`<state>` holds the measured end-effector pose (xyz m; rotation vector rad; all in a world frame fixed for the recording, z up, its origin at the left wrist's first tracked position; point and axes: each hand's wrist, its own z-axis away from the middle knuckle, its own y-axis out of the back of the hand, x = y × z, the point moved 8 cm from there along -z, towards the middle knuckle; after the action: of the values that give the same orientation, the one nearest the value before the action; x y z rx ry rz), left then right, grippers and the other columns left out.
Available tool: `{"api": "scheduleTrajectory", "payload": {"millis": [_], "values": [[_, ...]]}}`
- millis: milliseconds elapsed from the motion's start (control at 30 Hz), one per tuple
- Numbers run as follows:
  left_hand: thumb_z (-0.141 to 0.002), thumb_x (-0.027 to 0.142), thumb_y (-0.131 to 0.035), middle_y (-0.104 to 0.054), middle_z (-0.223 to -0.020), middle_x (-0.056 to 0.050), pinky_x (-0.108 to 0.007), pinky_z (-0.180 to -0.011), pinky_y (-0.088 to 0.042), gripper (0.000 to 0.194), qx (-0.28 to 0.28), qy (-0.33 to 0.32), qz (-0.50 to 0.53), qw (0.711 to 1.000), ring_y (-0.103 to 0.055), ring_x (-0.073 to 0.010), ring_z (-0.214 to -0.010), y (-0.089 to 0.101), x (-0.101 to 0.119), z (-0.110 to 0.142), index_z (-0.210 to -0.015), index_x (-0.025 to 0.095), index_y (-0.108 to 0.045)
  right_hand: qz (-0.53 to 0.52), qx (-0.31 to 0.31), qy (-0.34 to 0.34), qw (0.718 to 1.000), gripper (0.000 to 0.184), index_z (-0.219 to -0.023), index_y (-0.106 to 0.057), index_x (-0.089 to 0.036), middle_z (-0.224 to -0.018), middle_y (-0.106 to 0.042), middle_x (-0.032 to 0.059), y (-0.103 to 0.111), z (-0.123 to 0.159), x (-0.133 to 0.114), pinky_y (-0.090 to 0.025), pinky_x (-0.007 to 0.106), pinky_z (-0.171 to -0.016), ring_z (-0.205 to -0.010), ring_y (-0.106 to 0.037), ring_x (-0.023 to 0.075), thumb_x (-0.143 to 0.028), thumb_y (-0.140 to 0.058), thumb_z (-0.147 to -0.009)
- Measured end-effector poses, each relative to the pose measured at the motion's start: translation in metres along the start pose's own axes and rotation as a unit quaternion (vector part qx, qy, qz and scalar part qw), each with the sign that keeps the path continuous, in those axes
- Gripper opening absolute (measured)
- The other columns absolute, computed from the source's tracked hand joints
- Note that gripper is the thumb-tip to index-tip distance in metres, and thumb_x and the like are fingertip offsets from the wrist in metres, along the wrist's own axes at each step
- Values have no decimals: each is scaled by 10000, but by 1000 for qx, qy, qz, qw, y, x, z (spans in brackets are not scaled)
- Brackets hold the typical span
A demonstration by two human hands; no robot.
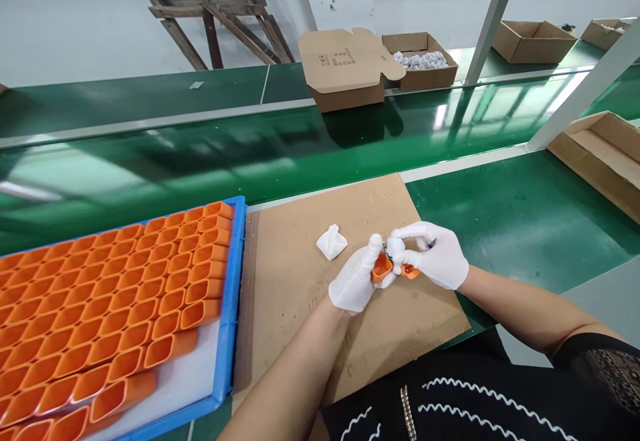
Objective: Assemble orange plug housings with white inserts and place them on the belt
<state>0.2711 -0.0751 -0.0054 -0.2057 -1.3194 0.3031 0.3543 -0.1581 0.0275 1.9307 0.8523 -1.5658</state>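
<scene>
Left hand (354,279) is closed around a small orange cup (381,269), up over the brown cardboard (290,281) on the green surface (505,221). Right hand (439,255) curls close beside the cup; I can't tell what it's pinching.

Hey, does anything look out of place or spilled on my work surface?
Just one thing: a crumpled white scrap, cloth or paper, lies loose on the cardboard sheet, beyond your left hand. It looks odd alone there, unlike the orange cups packed in rows. I see no spill.
</scene>
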Motion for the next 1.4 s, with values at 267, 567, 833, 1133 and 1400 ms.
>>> {"api": "scheduleTrajectory", "payload": {"millis": [267,567,833,1133,1400], "values": [[-845,636,-614,-507,-622,12,-275,-548,-259,528,95,18,-26,995,-369,-97,-513,6,6,-1,-621,188,-450,163,27,79,983,228,-954,-815,-220,-907,-755,43,2,4,-1,-583,269,-600,-718,-679,158,-144,-790,-741],[-841,605,-564,-483,-537,9,-281,-568,-361,501,127,-8,-145,981,-421,-124,-528,13,25,3,-571,206,-428,115,-1,54,992,492,-1141,-781,-239,-1039,-764,63,-1,0,3,-634,347,-778,-894,-728,226,-287,-922,-673],[-825,870,-420,-480,-520,9,-297,-547,-362,695,100,-58,-111,987,-403,-122,-484,19,21,-3,-636,205,-490,178,-6,25,984,351,-1100,-794,-241,-1010,-751,43,-1,-3,-5,-599,299,-694,-794,-688,171,-185,-818,-755],[-746,803,-661,-509,-517,52,-286,-564,-325,628,143,-93,-151,974,-404,-111,-473,31,27,0,-843,183,-643,261,15,178,949,300,-1168,-760,-245,-970,-763,42,1,1,-31,-601,287,-738,-798,-693,164,-184,-723,-877],[-850,656,-640,-402,-429,52,-278,-554,-247,525,163,-32,-135,977,-303,-93,-460,28,22,2,-639,178,-581,253,-47,177,950,280,-1217,-732,-289,-1053,-767,36,-4,-2,-15,-606,329,-865,-933,-720,188,-229,-638,-960]]}}
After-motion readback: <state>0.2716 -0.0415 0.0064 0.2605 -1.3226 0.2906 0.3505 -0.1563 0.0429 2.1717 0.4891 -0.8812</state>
